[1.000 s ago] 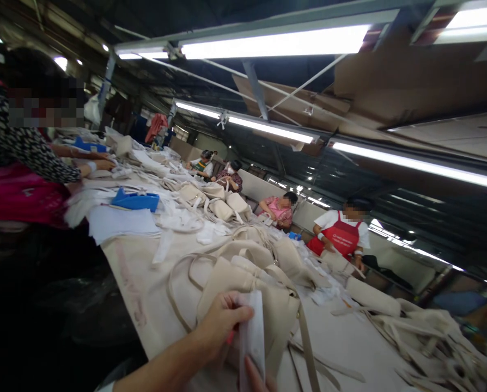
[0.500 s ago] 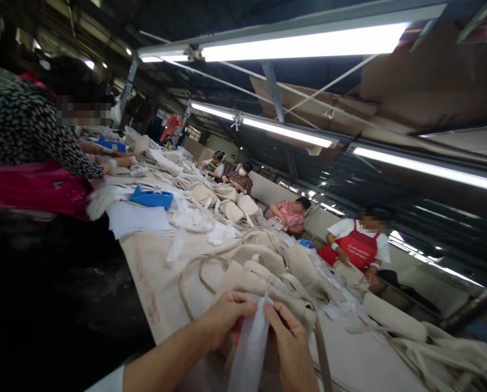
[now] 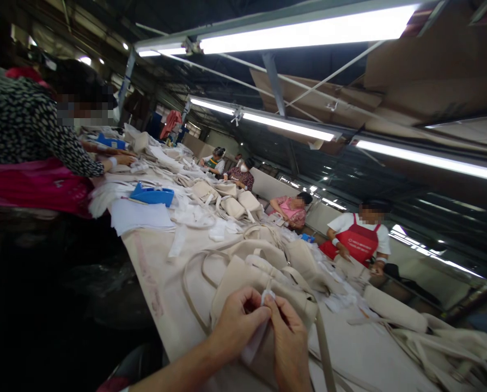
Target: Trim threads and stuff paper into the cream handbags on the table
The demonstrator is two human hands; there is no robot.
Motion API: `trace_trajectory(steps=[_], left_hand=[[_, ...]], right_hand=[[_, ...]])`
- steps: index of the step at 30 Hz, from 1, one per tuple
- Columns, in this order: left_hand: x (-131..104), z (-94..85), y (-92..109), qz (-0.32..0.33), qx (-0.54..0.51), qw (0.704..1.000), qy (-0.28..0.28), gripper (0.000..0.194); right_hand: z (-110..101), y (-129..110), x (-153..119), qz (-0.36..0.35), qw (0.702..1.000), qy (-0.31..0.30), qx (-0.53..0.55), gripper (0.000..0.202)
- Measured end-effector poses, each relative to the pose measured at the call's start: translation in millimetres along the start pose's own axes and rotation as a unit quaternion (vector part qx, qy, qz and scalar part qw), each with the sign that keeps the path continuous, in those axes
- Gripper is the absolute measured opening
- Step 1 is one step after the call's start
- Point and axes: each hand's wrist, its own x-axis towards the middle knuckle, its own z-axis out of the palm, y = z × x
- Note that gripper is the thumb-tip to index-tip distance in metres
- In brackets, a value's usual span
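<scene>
A beige handbag [image 3: 243, 275] lies on the table in front of me, its long strap [image 3: 324, 343] hanging down on the right. Against its front, my left hand [image 3: 241, 316] pinches a thin white wrapping strip [image 3: 254, 344], thumb and forefinger closed. My right hand [image 3: 287, 332] grips the same strip from the other side, fingertips pressed together close to the left thumb. A white end of the strip pokes up above the fingers, beside a narrow beige tab on the bag. Whether it goes round that tab is hidden by my fingers.
White paper sheets [image 3: 141, 216] and a blue tape dispenser [image 3: 151, 194] are at the table's left edge. More beige bags [image 3: 237, 207] are heaped along the table [image 3: 145, 261] and at the lower right. A co-worker in a patterned sleeve [image 3: 69, 147] leans in from the left; several others work opposite.
The white strip hung long and flat between my hands; now it is gathered and mostly covered by my fingers. My hands have drawn together, and the left has turned over it.
</scene>
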Motion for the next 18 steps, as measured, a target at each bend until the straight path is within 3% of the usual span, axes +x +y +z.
trace_trajectory(steps=[2, 5, 7, 9, 14, 18], left_hand=[[2, 2.7, -5, -0.011, -0.039, 0.999, 0.011, 0.028], [3, 6.1, -14, 0.015, -0.057, 0.997, 0.054, 0.03], [3, 6.7, -19, 0.04, -0.051, 0.995, 0.075, 0.026], [2, 5.4, -24, 0.047, -0.049, 0.995, 0.078, 0.024], [0, -1.5, -35, 0.016, -0.082, 0.995, 0.059, 0.025], [-2, -3.1, -26, -0.003, -0.111, 0.993, 0.049, 0.027]], right_hand=[[0, 2, -1, -0.016, 0.999, 0.031, -0.021, 0.047], [-1, 2, -7, -0.117, 0.979, 0.124, -0.111, 0.043], [-2, 2, -13, -0.186, 0.959, 0.13, -0.172, 0.041], [-2, 2, -17, -0.212, 0.952, 0.102, -0.193, 0.042], [4, -5, -18, -0.137, 0.97, 0.084, -0.18, 0.039], [6, -11, -12, -0.043, 0.993, 0.034, -0.106, 0.043]])
